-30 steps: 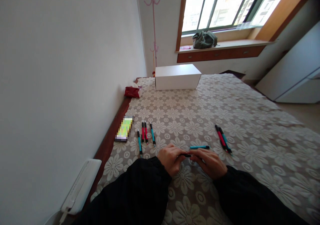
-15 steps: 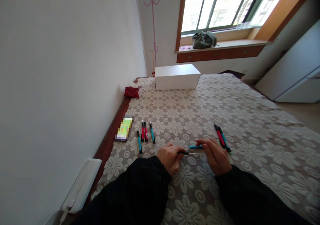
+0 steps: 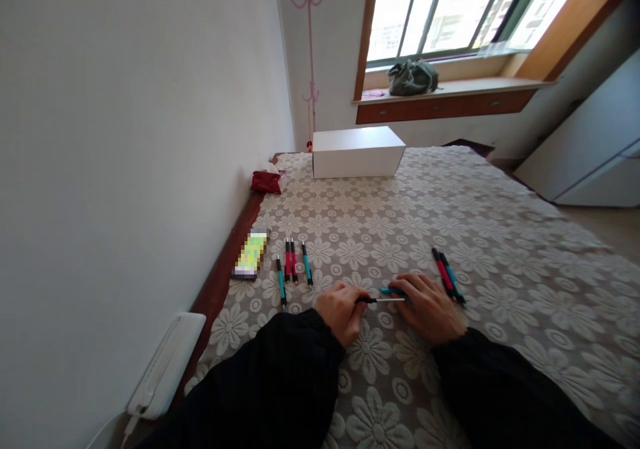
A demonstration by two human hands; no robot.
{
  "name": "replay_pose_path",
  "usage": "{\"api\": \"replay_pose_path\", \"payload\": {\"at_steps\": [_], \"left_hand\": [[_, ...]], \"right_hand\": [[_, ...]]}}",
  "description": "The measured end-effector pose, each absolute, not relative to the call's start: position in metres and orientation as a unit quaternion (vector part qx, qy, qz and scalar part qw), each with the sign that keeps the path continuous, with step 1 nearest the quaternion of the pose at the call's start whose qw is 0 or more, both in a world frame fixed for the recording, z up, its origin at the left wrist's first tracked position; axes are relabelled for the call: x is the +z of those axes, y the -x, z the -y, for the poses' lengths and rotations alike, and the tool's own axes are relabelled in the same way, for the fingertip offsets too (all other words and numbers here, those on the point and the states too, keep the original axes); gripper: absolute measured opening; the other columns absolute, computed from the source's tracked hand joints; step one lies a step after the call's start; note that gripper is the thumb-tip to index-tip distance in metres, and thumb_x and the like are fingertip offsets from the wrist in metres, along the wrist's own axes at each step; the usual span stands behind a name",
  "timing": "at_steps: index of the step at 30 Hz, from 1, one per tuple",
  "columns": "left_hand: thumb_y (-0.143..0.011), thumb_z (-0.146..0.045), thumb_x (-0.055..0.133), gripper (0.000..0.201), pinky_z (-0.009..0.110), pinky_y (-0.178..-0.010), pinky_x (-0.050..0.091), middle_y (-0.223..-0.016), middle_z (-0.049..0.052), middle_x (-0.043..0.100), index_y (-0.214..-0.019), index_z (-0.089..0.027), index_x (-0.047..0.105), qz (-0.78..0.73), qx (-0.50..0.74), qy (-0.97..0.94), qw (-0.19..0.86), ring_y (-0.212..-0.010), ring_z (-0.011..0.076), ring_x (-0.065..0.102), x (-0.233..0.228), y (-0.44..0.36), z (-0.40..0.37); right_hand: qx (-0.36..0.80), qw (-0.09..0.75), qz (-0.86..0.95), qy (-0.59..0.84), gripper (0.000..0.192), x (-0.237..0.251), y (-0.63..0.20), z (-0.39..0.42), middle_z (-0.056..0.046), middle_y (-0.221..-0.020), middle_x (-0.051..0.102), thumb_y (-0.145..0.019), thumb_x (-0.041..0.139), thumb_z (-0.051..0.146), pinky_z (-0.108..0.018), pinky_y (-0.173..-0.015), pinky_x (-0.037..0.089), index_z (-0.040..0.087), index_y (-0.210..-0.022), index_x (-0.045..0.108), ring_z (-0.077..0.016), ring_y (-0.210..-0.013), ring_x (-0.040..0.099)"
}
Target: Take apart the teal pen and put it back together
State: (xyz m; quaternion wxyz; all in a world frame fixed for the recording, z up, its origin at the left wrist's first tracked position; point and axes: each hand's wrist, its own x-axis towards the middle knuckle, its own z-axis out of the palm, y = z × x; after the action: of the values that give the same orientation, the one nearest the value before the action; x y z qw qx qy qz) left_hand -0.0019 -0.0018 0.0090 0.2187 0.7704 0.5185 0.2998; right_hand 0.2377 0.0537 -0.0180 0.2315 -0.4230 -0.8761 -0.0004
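The left hand (image 3: pixel 341 310) pinched the black end of a thin pen part (image 3: pixel 381 300), fingers curled tight around it, resting low on the flower-patterned cloth (image 3: pixel 500 236). The part's pale, slender shaft reached rightward to the right hand (image 3: pixel 427 304), whose fingers lay half-curled over its far end and over a teal pen barrel (image 3: pixel 389 291) just beyond; whether that hand actually gripped either could not be told. Just right of the right hand lay a red pen and a teal pen (image 3: pixel 449 276) side by side. Up and left of the left hand, four pens (image 3: pixel 293 268) lay in a row, with a phone (image 3: pixel 250 254) beside them. Far ahead of both hands stood a white box (image 3: pixel 356 152).
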Motion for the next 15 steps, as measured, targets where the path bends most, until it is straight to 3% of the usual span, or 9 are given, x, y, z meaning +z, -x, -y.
{"api": "replay_pose_path", "payload": {"at_steps": [8, 15], "left_hand": [[-0.093, -0.014, 0.057, 0.023, 0.034, -0.092, 0.053, -0.109, 0.002, 0.075, -0.112, -0.021, 0.067, -0.514, 0.294, -0.778, 0.211, -0.099, 0.0209, 0.064, 0.0101, 0.0014, 0.0025], [-0.092, -0.009, 0.054, 0.029, 0.033, -0.092, 0.053, -0.111, 0.001, 0.074, -0.115, -0.022, 0.065, -0.514, 0.303, -0.776, 0.207, -0.1, 0.0201, 0.064, 0.0094, 0.0021, 0.0024]], "right_hand": [[0.038, 0.285, 0.861, 0.42, 0.021, -0.0196, -0.2338, -0.0506, -0.008, -0.099, 0.071, -0.098, 0.043, 0.018, -0.038, -0.081, 0.053, 0.021, -0.109, 0.061, -0.0237, -0.09, 0.067], [0.032, 0.306, 0.844, 0.439, 0.038, -0.0128, -0.2327, -0.0482, -0.006, -0.098, 0.071, -0.099, 0.04, 0.017, -0.033, -0.076, 0.055, 0.026, -0.13, 0.06, -0.0217, -0.087, 0.07]]}}
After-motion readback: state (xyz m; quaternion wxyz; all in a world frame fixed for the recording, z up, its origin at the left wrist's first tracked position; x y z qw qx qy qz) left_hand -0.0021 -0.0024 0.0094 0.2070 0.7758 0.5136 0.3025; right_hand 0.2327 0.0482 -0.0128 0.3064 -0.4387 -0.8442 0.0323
